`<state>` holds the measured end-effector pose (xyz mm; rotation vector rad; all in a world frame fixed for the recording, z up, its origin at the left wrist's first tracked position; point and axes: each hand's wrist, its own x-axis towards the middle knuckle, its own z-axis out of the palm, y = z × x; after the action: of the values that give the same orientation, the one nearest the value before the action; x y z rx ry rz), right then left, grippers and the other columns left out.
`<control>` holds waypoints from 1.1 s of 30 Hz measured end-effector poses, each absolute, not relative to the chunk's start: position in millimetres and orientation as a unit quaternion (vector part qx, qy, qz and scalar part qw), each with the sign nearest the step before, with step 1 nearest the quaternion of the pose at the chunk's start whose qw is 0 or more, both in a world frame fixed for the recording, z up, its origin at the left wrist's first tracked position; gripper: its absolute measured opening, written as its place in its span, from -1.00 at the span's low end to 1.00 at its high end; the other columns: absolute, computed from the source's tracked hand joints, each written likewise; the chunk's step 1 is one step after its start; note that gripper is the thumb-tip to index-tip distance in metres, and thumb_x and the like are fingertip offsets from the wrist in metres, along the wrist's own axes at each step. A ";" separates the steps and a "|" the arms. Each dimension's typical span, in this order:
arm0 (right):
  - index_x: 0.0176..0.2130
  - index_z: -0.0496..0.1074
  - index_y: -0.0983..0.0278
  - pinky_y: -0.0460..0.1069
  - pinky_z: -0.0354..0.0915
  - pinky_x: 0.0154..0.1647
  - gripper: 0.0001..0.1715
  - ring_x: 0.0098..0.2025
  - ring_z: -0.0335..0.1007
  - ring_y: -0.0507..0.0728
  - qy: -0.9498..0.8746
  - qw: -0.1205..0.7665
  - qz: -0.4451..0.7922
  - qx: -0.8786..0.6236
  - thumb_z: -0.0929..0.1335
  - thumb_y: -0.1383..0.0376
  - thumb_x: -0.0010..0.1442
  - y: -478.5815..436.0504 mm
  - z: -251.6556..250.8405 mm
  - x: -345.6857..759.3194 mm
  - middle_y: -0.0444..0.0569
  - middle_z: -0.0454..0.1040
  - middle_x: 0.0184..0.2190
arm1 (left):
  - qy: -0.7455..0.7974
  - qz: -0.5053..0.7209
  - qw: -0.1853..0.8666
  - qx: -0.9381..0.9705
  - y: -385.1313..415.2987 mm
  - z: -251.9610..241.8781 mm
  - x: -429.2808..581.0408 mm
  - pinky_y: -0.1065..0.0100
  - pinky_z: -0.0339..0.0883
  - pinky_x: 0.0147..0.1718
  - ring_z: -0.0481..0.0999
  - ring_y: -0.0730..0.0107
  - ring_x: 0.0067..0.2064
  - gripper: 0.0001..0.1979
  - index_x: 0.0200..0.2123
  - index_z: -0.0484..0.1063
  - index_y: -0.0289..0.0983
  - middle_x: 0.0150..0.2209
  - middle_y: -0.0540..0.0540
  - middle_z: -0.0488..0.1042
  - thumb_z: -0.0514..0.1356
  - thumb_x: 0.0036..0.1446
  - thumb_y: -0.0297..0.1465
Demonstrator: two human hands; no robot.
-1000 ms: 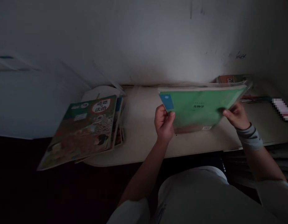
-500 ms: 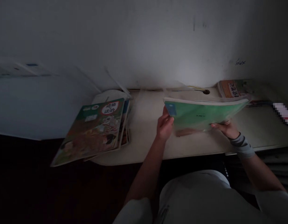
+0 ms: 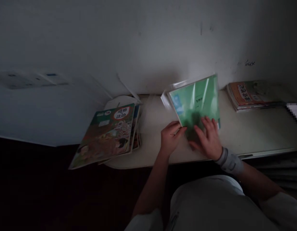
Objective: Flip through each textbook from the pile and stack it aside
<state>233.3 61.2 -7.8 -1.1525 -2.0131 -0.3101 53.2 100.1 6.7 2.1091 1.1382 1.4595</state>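
A green textbook (image 3: 199,99) in a clear plastic cover (image 3: 165,100) is tilted up over the desk, its front facing me. At its lower left corner my left hand (image 3: 171,136) is closed, pinching the edge between thumb and fingers. My right hand (image 3: 208,138), with a grey band on the wrist, has its fingers spread in front of the lower part of the book's front. Whether those fingertips press on the cover or hover just off it is hard to tell.
To the left, a stack of picture-covered textbooks (image 3: 107,134) overhangs the end of the desk (image 3: 150,154). Another pile of books (image 3: 249,93) lies at the back right by the wall. A blurred-out phone-like object (image 3: 295,112) sits at the far right.
The green book has turned more upright, with its front now facing me. My right hand has left the book's right lower edge and moved left over its front, fingers spreading.
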 end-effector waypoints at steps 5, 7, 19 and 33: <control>0.28 -0.06 0.46 0.29 0.04 0.24 -0.25 0.35 -0.25 0.32 -0.799 0.379 -0.033 -0.466 0.22 0.21 0.22 56.2 7.8 208.5 0.30 -0.01 0.29 | 0.430 0.530 0.102 0.723 80.5 36.9 81.5 0.48 0.32 -0.41 0.43 0.52 -0.44 -0.84 -0.47 0.46 -0.26 -0.47 0.00 0.50 0.18 0.13 -0.35; 0.29 -0.08 0.46 0.23 0.08 0.24 -0.27 0.34 -0.15 0.27 -0.791 0.396 0.009 -0.466 0.19 0.27 0.22 52.3 25.0 217.7 0.27 0.02 0.29 | 0.431 0.531 0.091 0.724 80.5 56.9 94.3 0.48 0.30 -0.41 0.40 0.53 -0.46 -0.80 -0.52 0.42 -0.26 -0.52 0.02 0.46 0.18 0.13 -0.35; -0.09 0.40 0.22 0.00 0.41 -0.22 -0.52 -0.27 0.49 0.11 -0.495 0.516 0.512 -0.477 0.41 0.26 -0.07 92.0 28.7 333.5 -0.11 0.56 -0.28 | 0.323 0.476 0.513 0.637 131.3 93.6 140.3 0.38 0.42 -0.34 0.51 0.47 -0.39 -0.79 -0.37 0.49 -0.31 -0.38 -0.03 0.53 0.24 0.04 -0.26; 0.02 0.35 0.34 0.20 0.25 0.09 -0.47 0.06 0.33 0.25 -0.601 0.400 0.318 -0.615 0.28 0.23 0.05 97.1 -48.7 399.5 0.07 0.46 -0.01 | 0.646 0.280 0.218 0.676 144.7 -10.6 -56.6 0.10 0.46 -0.30 0.54 0.14 -0.29 -0.72 -0.25 0.49 -0.27 -0.28 -0.19 0.54 0.19 -0.03 -0.26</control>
<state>399.5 97.1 -48.7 -1.5543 -1.5195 0.8049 -56.6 144.7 -10.6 1.8708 1.7879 0.7741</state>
